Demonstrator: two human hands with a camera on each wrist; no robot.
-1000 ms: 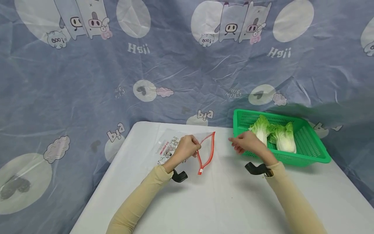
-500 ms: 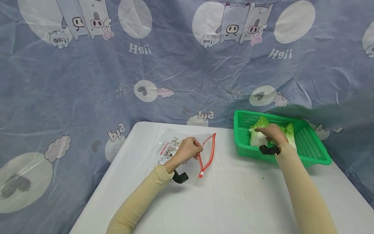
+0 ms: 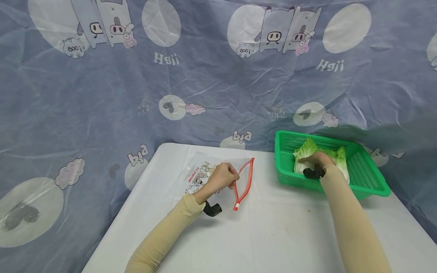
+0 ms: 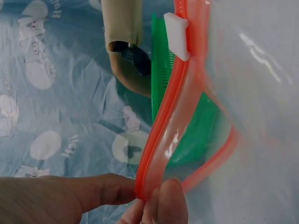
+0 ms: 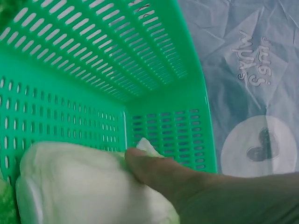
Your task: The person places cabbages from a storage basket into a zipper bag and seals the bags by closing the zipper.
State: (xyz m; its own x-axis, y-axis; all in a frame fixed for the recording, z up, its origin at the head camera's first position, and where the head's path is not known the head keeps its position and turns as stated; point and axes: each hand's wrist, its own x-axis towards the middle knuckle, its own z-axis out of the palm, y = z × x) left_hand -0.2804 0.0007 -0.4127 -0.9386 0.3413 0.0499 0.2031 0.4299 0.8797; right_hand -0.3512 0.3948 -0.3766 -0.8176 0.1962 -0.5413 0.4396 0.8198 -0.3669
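Napa cabbage (image 5: 79, 182) on left sits in green basket (image 3: 367, 170). Right hand (image 3: 318, 160) just came in, thumb touching it, so cabbage is reached; fingers hidden, can't tell grip. Left hand (image 3: 223, 176) pinches red-edged zip bag (image 3: 202, 173).

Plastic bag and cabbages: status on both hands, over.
Left hand pinches plastic bag by red edge, mouth open. Right hand touches left cabbage in green basket, grip unclear. Other cabbage alongside.

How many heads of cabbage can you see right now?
2, both in the green basket: one cabbage under the right hand, the other cabbage just to its right. More could be hidden beneath them.
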